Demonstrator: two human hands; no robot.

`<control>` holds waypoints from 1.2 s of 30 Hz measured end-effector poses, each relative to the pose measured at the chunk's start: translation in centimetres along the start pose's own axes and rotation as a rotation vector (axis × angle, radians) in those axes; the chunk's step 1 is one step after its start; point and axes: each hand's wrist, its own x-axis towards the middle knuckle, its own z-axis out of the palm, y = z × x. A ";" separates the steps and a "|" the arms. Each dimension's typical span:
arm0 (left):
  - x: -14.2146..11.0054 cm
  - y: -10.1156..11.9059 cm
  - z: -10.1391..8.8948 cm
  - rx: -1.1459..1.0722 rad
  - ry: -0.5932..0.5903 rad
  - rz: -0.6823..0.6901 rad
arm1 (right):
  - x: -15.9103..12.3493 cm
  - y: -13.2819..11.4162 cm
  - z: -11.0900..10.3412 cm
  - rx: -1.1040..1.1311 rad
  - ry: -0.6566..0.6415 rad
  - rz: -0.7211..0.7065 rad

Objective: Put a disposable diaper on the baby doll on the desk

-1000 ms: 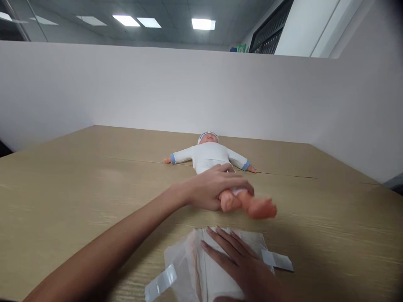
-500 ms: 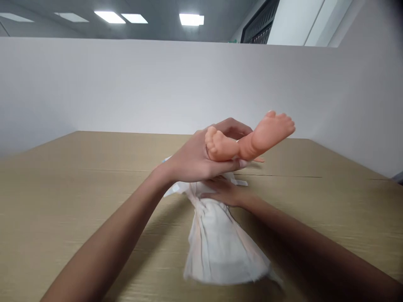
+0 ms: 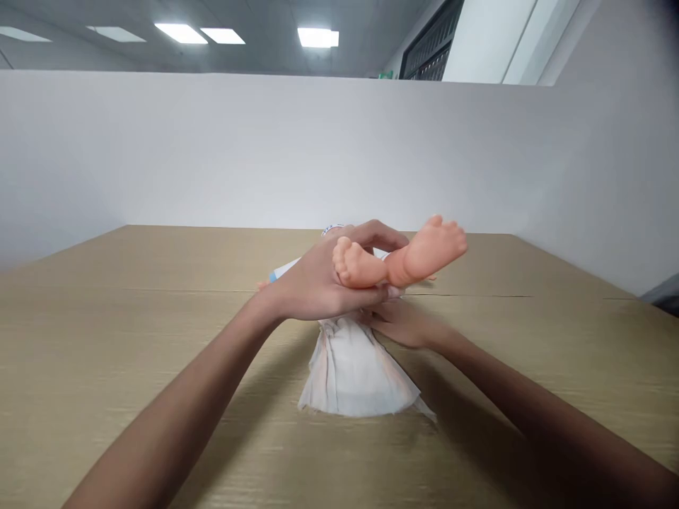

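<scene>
A baby doll lies on its back with its feet toward me. Its bare feet [image 3: 429, 251] are raised and crossed. My left hand [image 3: 323, 279] is closed around the doll's ankles, holding the legs up. Below the legs a white diaper [image 3: 361, 375] lies on the table, its near end fanned out toward me and its narrow middle gathered. My right hand [image 3: 403, 322] is at the gathered part of the diaper, beneath the raised legs. Its fingertips are hidden there. Most of the doll's body is behind my left hand; a blue-edged white sleeve [image 3: 281, 270] shows.
The wood-toned table [image 3: 132, 367] has a thin seam across it behind the hands. A white partition wall [image 3: 223, 148] rises at the far edge and continues along the right. A dark object [image 3: 665, 293] shows at the right edge.
The diaper has moved away from me, under the doll, and less of it shows. My left hand and the doll's feet have come down slightly and shifted left.
</scene>
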 end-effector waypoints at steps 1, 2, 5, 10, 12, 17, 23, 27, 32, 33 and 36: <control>-0.2 0.2 0.3 0.011 -0.005 -0.013 | -1.1 -0.2 -1.0 -0.054 -0.109 -0.068; -0.4 0.3 0.5 0.017 -0.013 -0.026 | -2.2 -0.6 -1.9 -0.107 -0.180 -0.121; -1.1 0.6 1.5 0.049 -0.064 -0.079 | -4.5 -1.9 -3.6 -0.133 -0.098 -0.118; -3.1 0.7 2.9 0.070 -0.165 -0.120 | -5.5 -3.3 -3.5 0.076 -0.001 -0.213; -4.6 0.8 2.8 0.067 -0.184 -0.129 | -5.5 -2.9 -3.6 0.081 -0.071 -0.312; -10.3 -0.3 1.0 0.157 -0.287 -0.241 | -6.6 0.2 -5.3 -0.004 -0.266 -0.546; -15.5 -3.4 0.5 0.257 -0.429 -0.179 | -8.7 5.1 -4.2 -0.305 -0.266 -0.746; -15.9 -3.8 1.0 0.327 -0.455 -0.167 | -9.3 6.6 -3.5 -0.376 -0.269 -0.731; -16.0 -3.8 1.2 0.375 -0.483 -0.179 | -9.2 6.4 -3.9 -0.341 -0.326 -0.701; -16.1 -3.8 1.3 0.380 -0.484 -0.182 | -9.2 6.3 -4.0 -0.325 -0.333 -0.686; -16.2 -3.8 1.3 0.348 -0.470 -0.187 | -9.0 6.3 -4.4 -0.247 -0.357 -0.621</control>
